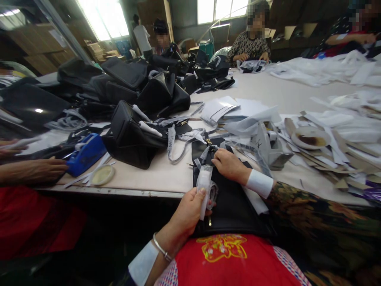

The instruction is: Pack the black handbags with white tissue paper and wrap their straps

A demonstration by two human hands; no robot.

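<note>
A black handbag (232,206) lies across the table's front edge and against my red apron. My left hand (190,208) is closed on a bundled strap (204,180) in clear plastic wrap, held over the bag. Higher up on the bag, my right hand (228,163) has its fingers curled in by the gold-coloured buckle (209,142) and some wrapped strap. What its fingertips grip is hidden. A long plastic-wrapped strap (175,153) loops over the table to the left of the bag.
A grey tape dispenser (269,147) stands at right, beside cardboard strips and a round dish (311,137). Left are a black bag (133,137), a blue tape dispenser (86,154) and a co-worker's hand (44,171). Black bags pile up behind; white sheets (220,109) lie mid-table.
</note>
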